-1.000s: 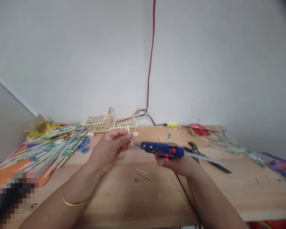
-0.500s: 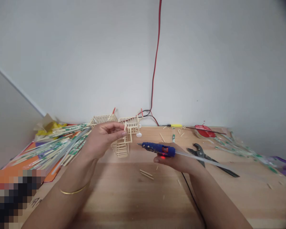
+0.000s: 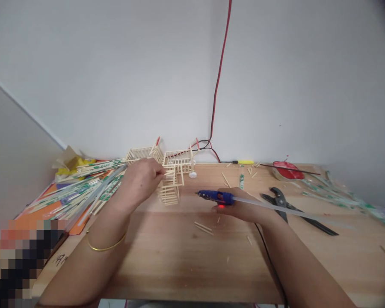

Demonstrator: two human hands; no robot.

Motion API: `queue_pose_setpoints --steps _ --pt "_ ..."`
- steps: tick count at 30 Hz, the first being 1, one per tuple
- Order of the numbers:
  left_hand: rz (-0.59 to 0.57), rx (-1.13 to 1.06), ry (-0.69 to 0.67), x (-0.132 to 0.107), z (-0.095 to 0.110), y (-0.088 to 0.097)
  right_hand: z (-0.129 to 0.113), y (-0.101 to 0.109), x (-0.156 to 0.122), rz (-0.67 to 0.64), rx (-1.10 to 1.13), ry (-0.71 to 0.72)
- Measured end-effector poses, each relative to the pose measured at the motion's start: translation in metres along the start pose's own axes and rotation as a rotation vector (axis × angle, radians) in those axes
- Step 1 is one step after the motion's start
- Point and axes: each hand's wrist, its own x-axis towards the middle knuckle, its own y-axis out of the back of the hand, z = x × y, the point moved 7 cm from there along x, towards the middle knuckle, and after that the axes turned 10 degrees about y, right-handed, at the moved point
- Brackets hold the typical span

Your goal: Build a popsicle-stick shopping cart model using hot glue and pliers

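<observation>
My left hand point(image 3: 143, 182) is closed in a pinch on a small stick frame point(image 3: 181, 179), made of thin pale wooden sticks; the fingertips are partly hidden. Just below the frame lies a slatted stick piece point(image 3: 169, 197), and whether the two touch I cannot tell. My right hand point(image 3: 244, 207) is wrapped round a blue hot glue gun point(image 3: 213, 196), its nozzle pointing left toward the frame. A red light glows under the gun. From its back, a long clear glue stick point(image 3: 269, 205) runs out to the right.
Slatted stick carts point(image 3: 179, 158) with white wheels point(image 3: 193, 175) stand by the wall. Packaged sticks point(image 3: 93, 188) are heaped at left. Black-handled pliers point(image 3: 285, 205), a red-topped container point(image 3: 288, 171) and plastic wrappers point(image 3: 343, 196) lie at right. Stick offcuts point(image 3: 203, 228) are scattered on the wooden table point(image 3: 179, 261).
My left hand has turned, its back now facing up, and the pinched frame sits lower over the slatted piece. The glue gun stays in my right hand. The whole view has shifted slightly.
</observation>
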Motion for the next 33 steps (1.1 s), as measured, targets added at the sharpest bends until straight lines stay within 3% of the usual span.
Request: queue_pose_setpoints --steps 10,33 --pt "-0.014 0.285 -0.066 -0.007 0.017 -0.003 -0.001 0.001 0.001 -0.007 -0.015 -0.05" --pt "0.014 0.418 -0.111 -0.006 0.018 -0.012 0.003 0.0 -0.001 -0.004 -0.053 -0.078"
